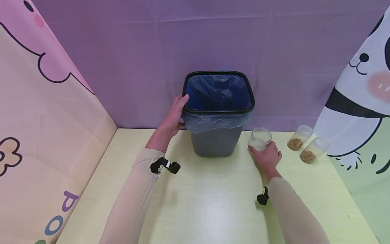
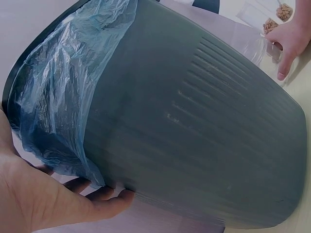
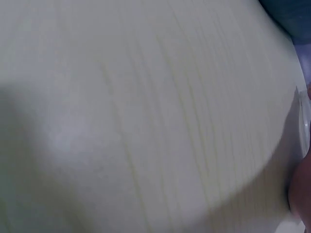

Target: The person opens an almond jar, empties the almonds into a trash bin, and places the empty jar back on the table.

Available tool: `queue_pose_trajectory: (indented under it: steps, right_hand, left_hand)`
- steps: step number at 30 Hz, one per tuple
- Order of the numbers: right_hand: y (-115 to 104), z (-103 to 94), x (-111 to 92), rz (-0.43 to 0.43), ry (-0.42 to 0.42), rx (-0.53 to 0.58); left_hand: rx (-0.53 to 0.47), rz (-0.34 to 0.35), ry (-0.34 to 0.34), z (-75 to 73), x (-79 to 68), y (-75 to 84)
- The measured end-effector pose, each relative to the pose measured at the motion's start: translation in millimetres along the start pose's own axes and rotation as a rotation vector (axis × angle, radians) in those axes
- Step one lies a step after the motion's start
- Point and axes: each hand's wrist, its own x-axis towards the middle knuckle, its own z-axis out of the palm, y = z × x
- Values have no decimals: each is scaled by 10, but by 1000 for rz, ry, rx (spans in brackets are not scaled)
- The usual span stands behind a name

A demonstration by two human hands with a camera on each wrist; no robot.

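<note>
A grey trash bin [image 1: 214, 142] with a black rim stands at the back of the table. A translucent blue bag [image 1: 217, 91] lines it and folds over the rim. My left hand [image 1: 174, 115] holds the bin's left side, its thumb at the rim; in the left wrist view the fingers lie against the bag's hanging edge. Right of the bin, my right hand [image 1: 267, 156] grips a clear jar [image 1: 260, 137] low on its side. The jar has no lid and seems to have nothing in it. The right wrist view catches only a sliver of that hand [image 3: 301, 189].
Two clear containers, one farther back [image 1: 300, 137] and one nearer [image 1: 313, 150], each with brown crumbly pieces, sit at the table's right. A purple cloth [image 1: 137, 67] hangs behind the pale table [image 1: 207, 203]; printed cloths [image 1: 45, 112] flank both sides.
</note>
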Motion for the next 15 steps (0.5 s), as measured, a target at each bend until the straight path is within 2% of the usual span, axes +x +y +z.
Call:
queue_pose_trajectory:
  steps: [9, 15]
  right_hand:
    - [-9, 2, -19, -4, -21, -50]
    - [42, -58, -59, -44, 4, -64]
  left_hand:
    - [20, -4, -23, 4, -25, 36]
    - [0, -15, -21, -10, -6, 19]
